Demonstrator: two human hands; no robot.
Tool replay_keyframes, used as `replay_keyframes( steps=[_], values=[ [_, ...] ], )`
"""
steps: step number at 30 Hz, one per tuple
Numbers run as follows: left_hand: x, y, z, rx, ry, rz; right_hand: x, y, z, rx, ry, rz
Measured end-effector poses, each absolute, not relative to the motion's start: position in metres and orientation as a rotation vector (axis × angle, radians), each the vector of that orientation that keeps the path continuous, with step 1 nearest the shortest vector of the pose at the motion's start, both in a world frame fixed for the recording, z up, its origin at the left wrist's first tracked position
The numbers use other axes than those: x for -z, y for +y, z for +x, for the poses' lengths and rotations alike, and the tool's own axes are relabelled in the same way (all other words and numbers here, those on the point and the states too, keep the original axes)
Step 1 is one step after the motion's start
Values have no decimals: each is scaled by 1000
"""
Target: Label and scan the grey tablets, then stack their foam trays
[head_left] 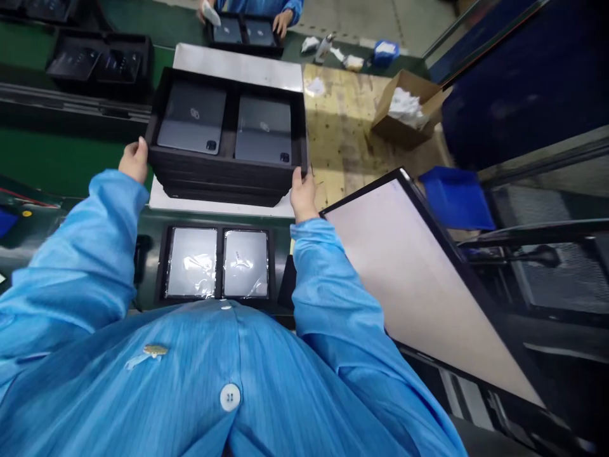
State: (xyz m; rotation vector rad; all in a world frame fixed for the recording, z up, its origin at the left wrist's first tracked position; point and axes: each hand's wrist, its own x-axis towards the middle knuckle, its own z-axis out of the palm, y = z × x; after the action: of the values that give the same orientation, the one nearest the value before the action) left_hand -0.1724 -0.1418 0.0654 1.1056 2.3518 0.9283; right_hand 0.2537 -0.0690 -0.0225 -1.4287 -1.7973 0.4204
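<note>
Both my hands hold a black tray [230, 120] at its near corners, on top of a stack of similar black trays [219, 184]. My left hand [135, 161] grips the left corner, fingers closed on the edge. At the right corner my right hand [303, 194] is closed on the rim, thumb up. Two dark grey tablets lie back side up in the tray, a left tablet [193, 117] and a right tablet [263, 129]. Nearer my body, another black tray [219, 263] carries two tablets in shiny clear film, a left one [193, 262] and a right one [246, 263].
A monitor [428, 279] with a pale screen leans at my right. Beyond it are a blue bin [457, 198] and a cardboard box [409, 108] of white paper. Across the bench, a co-worker's hands [283, 23] are at another tray [243, 32]. More tablets fill a tray [99, 62] at far left.
</note>
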Motion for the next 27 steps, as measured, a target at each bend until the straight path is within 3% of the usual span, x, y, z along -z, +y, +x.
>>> replay_keyframes(
  steps=[6, 9, 13, 22, 27],
  values=[
    [18, -350, -182, -451, 2751, 1059, 99, -295, 266, -738, -2059, -1454],
    [41, -408, -183, -261, 2737, 895, 126, -387, 263, -800, -2249, -1561],
    [60, -401, -185, -351, 2512, 742, 148, -429, 259, -689, -2268, -1832],
    [72, -344, -199, -653, 1873, 601, 157, -423, 253, -589, -2288, -1918],
    [52, -351, -200, -45, 1723, 1376, 160, -421, 244, -584, -2145, -1991]
  ],
)
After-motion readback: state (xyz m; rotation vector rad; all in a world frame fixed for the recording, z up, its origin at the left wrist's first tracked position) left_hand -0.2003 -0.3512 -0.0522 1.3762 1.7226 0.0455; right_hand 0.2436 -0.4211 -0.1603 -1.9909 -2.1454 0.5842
